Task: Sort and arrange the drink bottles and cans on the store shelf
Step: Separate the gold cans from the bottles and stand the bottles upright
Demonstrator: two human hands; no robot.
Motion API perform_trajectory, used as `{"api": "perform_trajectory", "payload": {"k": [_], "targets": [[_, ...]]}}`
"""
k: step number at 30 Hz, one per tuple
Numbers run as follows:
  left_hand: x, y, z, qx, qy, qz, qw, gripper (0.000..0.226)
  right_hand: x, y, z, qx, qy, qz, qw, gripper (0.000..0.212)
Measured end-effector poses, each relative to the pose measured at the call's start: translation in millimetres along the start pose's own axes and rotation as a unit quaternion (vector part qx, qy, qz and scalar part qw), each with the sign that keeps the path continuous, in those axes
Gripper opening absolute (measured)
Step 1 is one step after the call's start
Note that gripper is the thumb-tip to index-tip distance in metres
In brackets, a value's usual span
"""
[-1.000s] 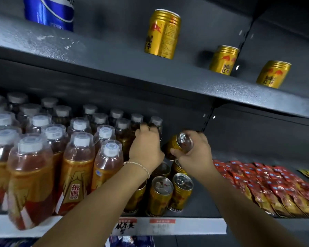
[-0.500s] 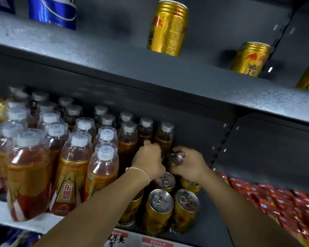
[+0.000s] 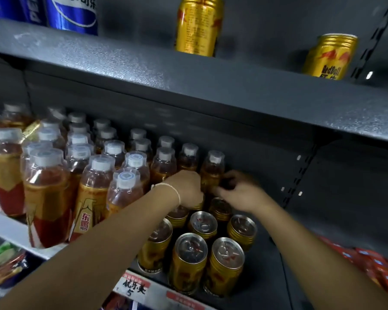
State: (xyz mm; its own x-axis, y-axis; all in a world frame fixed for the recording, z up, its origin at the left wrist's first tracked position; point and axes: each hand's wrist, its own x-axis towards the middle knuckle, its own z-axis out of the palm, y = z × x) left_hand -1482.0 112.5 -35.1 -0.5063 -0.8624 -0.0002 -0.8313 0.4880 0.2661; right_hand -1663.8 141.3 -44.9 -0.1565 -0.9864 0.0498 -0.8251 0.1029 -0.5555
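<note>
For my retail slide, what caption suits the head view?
Restocking: left hand and right hand reach the back row of gold cans beside amber bottles.

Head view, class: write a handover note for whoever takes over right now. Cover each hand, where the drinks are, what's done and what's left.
Left hand: fingers curled at the back of the gold cans; grip hidden.
Right hand: curled beside it, next to the rightmost amber bottle; what it holds is unclear.
Done: gold cans standing in rows right of the bottles on the lower shelf.
Left: probably seat the back can; two stray cans on the upper shelf may need grouping.
</note>
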Motion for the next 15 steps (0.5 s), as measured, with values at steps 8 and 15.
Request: {"api": "perform_trajectory", "payload": {"k": [8, 15], "targets": [[23.2, 14.5, -48.4, 0.049, 0.132, -0.033, 0.989, 0.054, 35.6, -28.7, 8.1, 0.042, 0.148, -0.072, 0.985, 0.075], [31.0, 12.9, -53.3, 0.027, 0.084, -0.028, 0.996, 0.026, 42.0, -22.4, 8.7, 0.035, 0.123, -0.065, 0.990, 0.078]]}}
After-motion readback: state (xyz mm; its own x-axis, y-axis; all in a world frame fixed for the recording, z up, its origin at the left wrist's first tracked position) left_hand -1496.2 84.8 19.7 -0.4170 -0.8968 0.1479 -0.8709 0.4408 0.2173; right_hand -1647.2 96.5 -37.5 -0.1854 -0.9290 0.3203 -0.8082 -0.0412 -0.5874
